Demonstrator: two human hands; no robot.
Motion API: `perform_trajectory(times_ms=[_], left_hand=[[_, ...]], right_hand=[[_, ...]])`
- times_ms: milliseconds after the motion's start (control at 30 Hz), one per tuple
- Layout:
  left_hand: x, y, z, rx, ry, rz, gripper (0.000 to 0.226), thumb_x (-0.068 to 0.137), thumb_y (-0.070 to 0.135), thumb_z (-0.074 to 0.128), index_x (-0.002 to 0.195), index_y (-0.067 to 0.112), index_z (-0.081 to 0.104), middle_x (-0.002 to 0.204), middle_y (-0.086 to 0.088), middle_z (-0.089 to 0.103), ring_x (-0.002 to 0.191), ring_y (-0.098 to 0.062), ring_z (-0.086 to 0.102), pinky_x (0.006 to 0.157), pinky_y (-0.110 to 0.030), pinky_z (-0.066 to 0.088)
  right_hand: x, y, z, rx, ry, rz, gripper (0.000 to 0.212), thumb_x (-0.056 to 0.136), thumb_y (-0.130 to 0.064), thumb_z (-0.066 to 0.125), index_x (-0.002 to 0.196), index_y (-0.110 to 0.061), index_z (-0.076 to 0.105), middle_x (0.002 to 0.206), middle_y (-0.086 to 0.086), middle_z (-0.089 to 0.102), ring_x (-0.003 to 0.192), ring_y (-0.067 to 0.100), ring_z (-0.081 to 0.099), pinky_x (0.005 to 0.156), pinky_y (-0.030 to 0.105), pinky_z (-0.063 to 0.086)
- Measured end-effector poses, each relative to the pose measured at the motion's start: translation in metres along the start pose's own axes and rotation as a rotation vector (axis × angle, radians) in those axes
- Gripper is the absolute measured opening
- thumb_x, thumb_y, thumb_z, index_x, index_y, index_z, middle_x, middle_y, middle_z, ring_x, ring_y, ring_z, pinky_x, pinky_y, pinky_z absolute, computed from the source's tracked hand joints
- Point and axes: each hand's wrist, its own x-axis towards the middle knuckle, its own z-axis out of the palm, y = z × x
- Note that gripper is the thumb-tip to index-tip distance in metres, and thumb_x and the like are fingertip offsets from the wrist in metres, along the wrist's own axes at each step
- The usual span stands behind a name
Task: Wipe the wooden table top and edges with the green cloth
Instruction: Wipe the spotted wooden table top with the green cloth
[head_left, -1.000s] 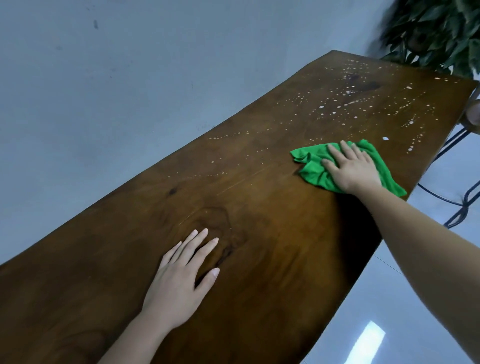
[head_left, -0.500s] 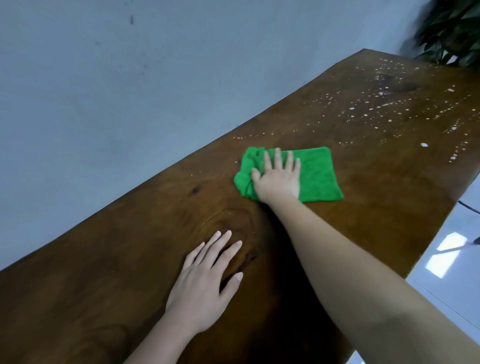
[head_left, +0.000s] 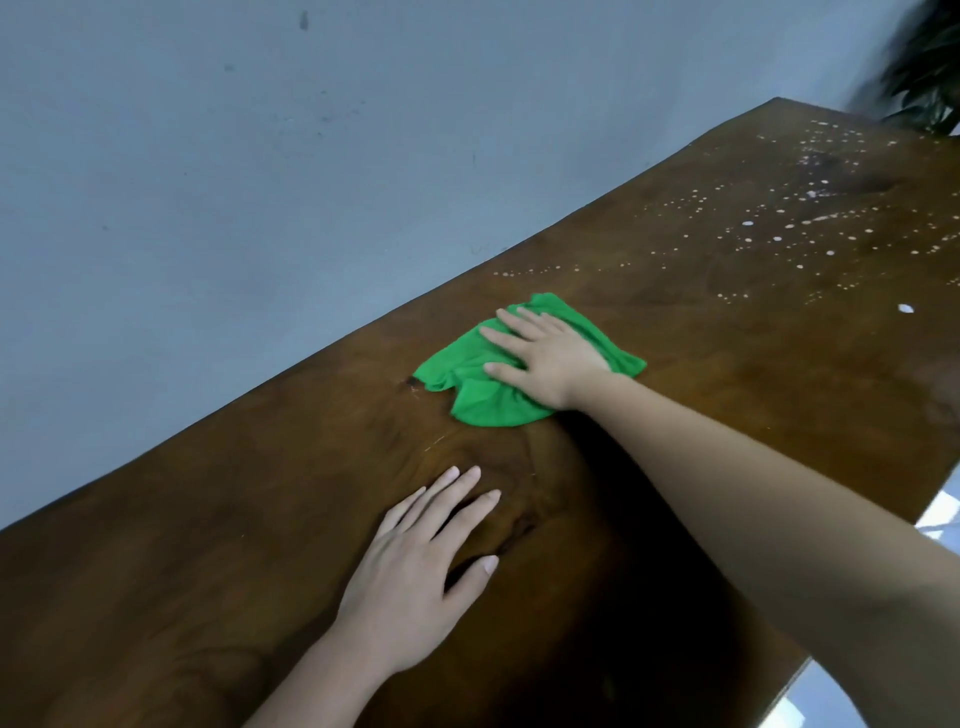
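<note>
A dark wooden table top (head_left: 260, 545) runs from lower left to upper right. The green cloth (head_left: 467, 384) lies crumpled on it near the far edge, by the wall. My right hand (head_left: 545, 358) presses flat on the cloth with fingers spread, pointing left. My left hand (head_left: 415, 577) rests flat and bare on the wood nearer to me, fingers apart, holding nothing. White droplets (head_left: 779, 228) speckle the far right part of the table.
A grey-blue wall (head_left: 260, 182) runs along the table's far edge. A leafy plant (head_left: 924, 67) stands beyond the far end. The near edge drops to a shiny pale floor (head_left: 940, 514) at the right.
My right hand has slid the cloth from the near right side across to the far edge and leftward. The left hand has stayed in place. The view has shifted left.
</note>
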Motion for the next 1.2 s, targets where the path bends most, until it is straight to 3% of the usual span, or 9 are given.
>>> perform_trajectory(times_ms=[200,300,400,600,767,900,1033,1200], left_hand=[[0.001,-0.001,0.000,-0.011,-0.022,-0.013,0.064,0.110,0.077,0.015,0.170,0.059,0.007,0.177,0.038,-0.014,0.162,0.009,-0.019,0.133,-0.028,-0.007],[0.002,0.001,0.001,-0.008,-0.021,-0.017,0.070,0.106,0.079,0.005,0.172,0.056,0.008,0.178,0.034,-0.013,0.163,0.008,-0.019,0.135,-0.031,-0.004],[0.001,0.002,0.004,-0.005,-0.003,-0.015,0.067,0.110,0.074,0.013,0.173,0.052,0.012,0.180,0.031,-0.009,0.164,0.007,-0.017,0.135,-0.031,-0.004],[0.001,0.005,0.003,-0.013,0.002,-0.006,0.063,0.113,0.063,0.034,0.172,0.049,0.018,0.182,0.025,-0.002,0.165,0.005,-0.017,0.135,-0.031,-0.007],[0.001,0.004,0.007,0.000,0.023,-0.002,0.061,0.113,0.059,0.039,0.171,0.046,0.024,0.182,0.018,0.014,0.167,0.002,-0.008,0.138,-0.036,0.004],[0.001,0.004,0.007,0.001,0.006,-0.004,0.061,0.115,0.062,0.030,0.173,0.046,0.021,0.183,0.022,0.006,0.167,0.002,-0.011,0.138,-0.037,0.006],[0.001,0.005,0.004,0.011,0.005,-0.009,0.062,0.115,0.064,0.028,0.173,0.048,0.018,0.182,0.026,0.000,0.166,0.005,-0.012,0.138,-0.035,0.004],[0.001,0.004,0.005,0.009,-0.001,-0.024,0.062,0.113,0.069,0.026,0.172,0.052,0.015,0.181,0.029,-0.002,0.165,0.006,-0.011,0.136,-0.033,0.002]], right_hand=[[0.012,0.081,-0.012,0.047,0.080,0.343,0.077,0.106,-0.078,0.021,0.174,-0.042,0.016,0.185,-0.005,0.004,0.171,0.021,0.000,0.137,0.045,0.002],[0.035,0.074,-0.007,0.064,0.113,0.582,0.075,0.109,-0.068,0.014,0.176,-0.035,0.010,0.185,0.002,-0.001,0.171,0.029,-0.004,0.137,0.051,0.000],[0.061,0.037,-0.003,0.080,0.124,0.704,0.075,0.111,-0.058,0.010,0.177,-0.024,0.004,0.184,0.011,-0.004,0.170,0.038,-0.006,0.135,0.058,-0.002],[0.100,-0.072,0.012,0.023,0.053,0.477,0.080,0.109,-0.063,0.008,0.176,-0.022,-0.002,0.183,0.013,-0.008,0.168,0.043,-0.009,0.133,0.064,-0.005],[0.088,-0.151,0.027,-0.052,-0.058,-0.005,0.080,0.107,-0.073,0.005,0.176,-0.032,-0.001,0.184,0.004,-0.010,0.168,0.038,-0.014,0.134,0.061,-0.007],[0.053,-0.139,0.032,-0.060,-0.097,-0.303,0.077,0.107,-0.076,0.009,0.175,-0.040,0.005,0.184,-0.007,-0.005,0.170,0.022,-0.012,0.136,0.051,-0.008],[0.024,-0.092,0.025,-0.043,-0.057,-0.318,0.077,0.106,-0.080,0.012,0.174,-0.043,0.009,0.184,-0.010,-0.001,0.170,0.015,-0.007,0.137,0.046,-0.004],[-0.012,-0.005,0.006,-0.020,-0.006,-0.061,0.080,0.102,-0.087,0.013,0.173,-0.049,0.010,0.184,-0.012,-0.001,0.170,0.015,-0.003,0.137,0.044,-0.002]])
